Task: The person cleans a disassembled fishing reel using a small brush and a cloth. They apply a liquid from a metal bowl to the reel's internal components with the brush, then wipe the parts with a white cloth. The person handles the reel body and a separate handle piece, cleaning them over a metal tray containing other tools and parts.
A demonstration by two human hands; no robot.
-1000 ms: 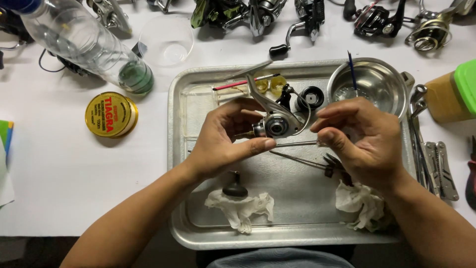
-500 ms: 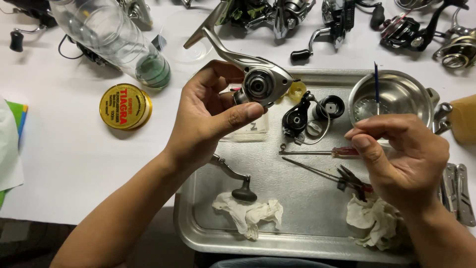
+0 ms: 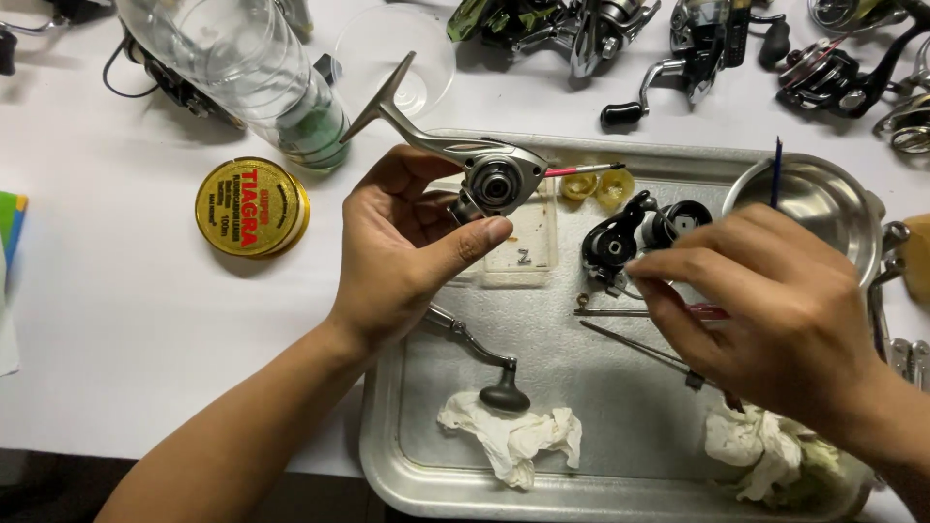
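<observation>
My left hand (image 3: 412, 247) holds a silver fishing reel body (image 3: 475, 165) with its foot pointing up and left, thumb pressed under its round bearing opening. It hovers over the left part of a metal tray (image 3: 620, 489). My right hand (image 3: 765, 305) reaches left with pinched fingertips toward black reel parts (image 3: 630, 237) lying in the tray; whether it grips anything is hidden. A thin screwdriver (image 3: 639, 312) and tweezers (image 3: 635, 347) lie just under the right hand. A reel handle with a dark knob (image 3: 489, 373) rests in the tray below my left hand.
A round steel bowl (image 3: 823, 199) with a blue stick stands at the tray's right end. Crumpled tissues (image 3: 509, 436) lie along the tray's front. A yellow round tin (image 3: 252, 206), a clear plastic bottle (image 3: 242, 73) and several reels (image 3: 601, 29) sit on the white table.
My left hand has kept the reel body lifted at the tray's left and tilted it. My right hand has moved left and down to the black parts.
</observation>
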